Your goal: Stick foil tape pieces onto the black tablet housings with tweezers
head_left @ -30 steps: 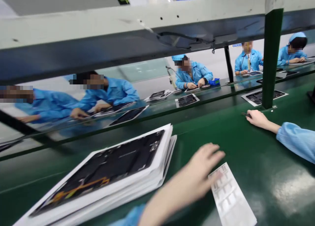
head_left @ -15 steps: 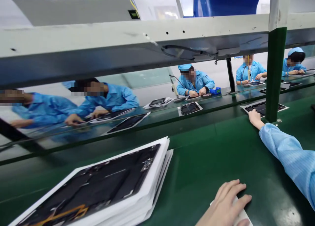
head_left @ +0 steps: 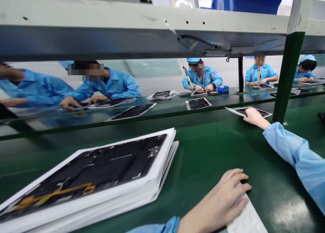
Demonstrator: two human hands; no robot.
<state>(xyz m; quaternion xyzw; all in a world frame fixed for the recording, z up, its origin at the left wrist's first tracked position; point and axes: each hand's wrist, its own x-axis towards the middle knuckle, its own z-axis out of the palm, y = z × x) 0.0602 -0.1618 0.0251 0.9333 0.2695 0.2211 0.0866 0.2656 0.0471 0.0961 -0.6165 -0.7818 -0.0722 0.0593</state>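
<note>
Now the right hand is far forward with its fingers on the near edge of a dark panel, which lies lengthwise along the green worktop, but I cannot tell if they pinch, while the left hand rests spread on a white sheet.

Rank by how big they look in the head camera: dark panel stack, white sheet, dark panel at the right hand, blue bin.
1. Dark panel stack
2. White sheet under the left hand and dark panel at the right hand: too alike to rank
3. Blue bin

Stack is nearest the camera.
</note>
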